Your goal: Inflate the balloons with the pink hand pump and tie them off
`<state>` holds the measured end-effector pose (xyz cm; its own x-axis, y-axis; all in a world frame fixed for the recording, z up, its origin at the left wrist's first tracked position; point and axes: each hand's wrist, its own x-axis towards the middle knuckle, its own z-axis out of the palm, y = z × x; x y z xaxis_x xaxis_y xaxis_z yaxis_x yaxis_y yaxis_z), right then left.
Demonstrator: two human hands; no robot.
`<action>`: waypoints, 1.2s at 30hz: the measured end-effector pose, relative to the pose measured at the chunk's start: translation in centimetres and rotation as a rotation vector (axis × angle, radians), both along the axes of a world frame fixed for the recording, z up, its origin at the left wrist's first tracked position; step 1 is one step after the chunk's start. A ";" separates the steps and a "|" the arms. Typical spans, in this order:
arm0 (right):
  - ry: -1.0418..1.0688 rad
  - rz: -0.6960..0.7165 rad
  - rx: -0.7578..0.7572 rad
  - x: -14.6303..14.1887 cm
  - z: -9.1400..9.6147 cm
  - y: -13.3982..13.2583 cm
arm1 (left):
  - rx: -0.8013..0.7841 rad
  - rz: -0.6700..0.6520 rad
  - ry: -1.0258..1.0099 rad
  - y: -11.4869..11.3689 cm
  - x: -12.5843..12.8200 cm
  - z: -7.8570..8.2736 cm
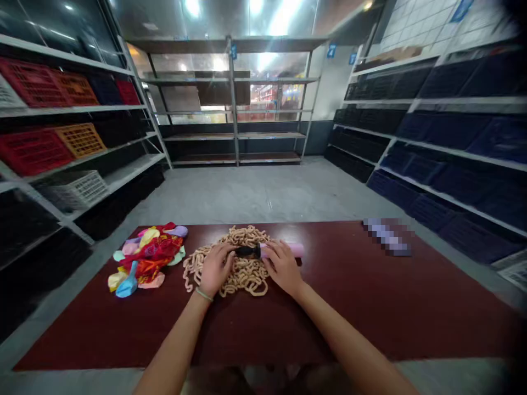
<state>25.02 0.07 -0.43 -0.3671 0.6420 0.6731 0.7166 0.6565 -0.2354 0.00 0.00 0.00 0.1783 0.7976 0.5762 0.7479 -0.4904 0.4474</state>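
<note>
A pink cylinder with a black end, which looks like a balloon pump (295, 250), lies level over a heap of tan, curly cord-like pieces (242, 277). My right hand (282, 266) is closed around its pink body. At the tip of the black part, the fingers and thumb of my left hand (216, 269) are pinched together; whether anything else is between them is hidden. Left of the heap sits a pile of limp, multicoloured balloons (154, 255), with a blue balloon (128, 282) at its near edge.
The dark red table (349, 307) carries a blurred-out purple object (387, 237) at its far right. Beyond the grey floor (255, 189) stands a metal rack (236, 109). Shelves with red crates (35, 151) line the left side, and dark blue crates (465, 181) fill the right.
</note>
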 end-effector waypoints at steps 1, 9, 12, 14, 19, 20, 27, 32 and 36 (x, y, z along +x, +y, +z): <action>-0.001 0.000 0.000 0.1 0.0 0.1 | 0.009 0.001 0.001 0.0 0.0 -0.1; 0.044 0.012 -0.047 0.2 -0.1 0.1 | 0.021 -0.043 -0.041 0.0 0.1 -0.1; 0.112 0.025 -0.094 0.0 -0.2 0.1 | 0.001 -0.042 -0.096 -0.1 0.3 -0.1; 0.178 0.025 -0.119 0.1 0.6 0.5 | -0.026 -0.020 -0.177 0.0 0.4 0.8; 0.361 0.040 -0.169 1.3 9.7 2.3 | -0.062 0.033 -0.575 0.5 -0.6 10.0; 0.392 0.077 -0.196 1.6 12.7 2.3 | -0.083 -0.028 -0.673 0.3 -0.9 12.9; 0.760 0.833 -0.431 1.4 25.1 0.0 | -0.216 -0.544 -1.069 -1.3 -1.3 25.2; 0.777 0.869 -1.118 -2.1 17.0 4.7 | -0.807 -0.628 -1.237 5.0 1.5 15.1; 0.753 0.808 -1.307 -3.1 11.5 8.2 | -1.027 -0.677 -1.306 8.0 2.4 9.9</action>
<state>21.95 8.29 11.07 -0.7224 0.6893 0.0546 -0.1882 -0.1200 -0.9748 2.41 8.03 9.87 0.4742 0.8798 -0.0317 -0.4955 0.2965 0.8164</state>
